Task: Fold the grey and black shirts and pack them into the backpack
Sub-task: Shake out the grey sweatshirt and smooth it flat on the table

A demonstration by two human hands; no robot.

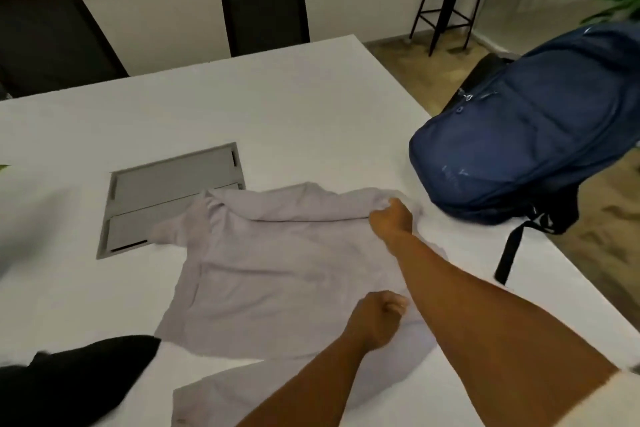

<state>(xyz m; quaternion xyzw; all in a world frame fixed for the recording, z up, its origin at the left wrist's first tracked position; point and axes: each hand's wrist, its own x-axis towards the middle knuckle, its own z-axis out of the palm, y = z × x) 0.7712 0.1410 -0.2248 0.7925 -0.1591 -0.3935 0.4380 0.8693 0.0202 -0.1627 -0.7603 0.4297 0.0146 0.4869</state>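
grey shirt (277, 270) flat on table (311, 97), right hand (393, 218) gripping its far edge; left hand (377, 319) fisted on its cloth

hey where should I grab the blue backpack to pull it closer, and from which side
Probably the black strap hanging over the table's right edge, or the rounded near end of the backpack beside the right hand. Come from the near right: it lies on its side, its far end overhanging the table, so that end is closest.

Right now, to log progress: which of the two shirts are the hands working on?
The grey shirt, spread mid-table; both hands grip it. The black shirt lies untouched at the near-left edge.
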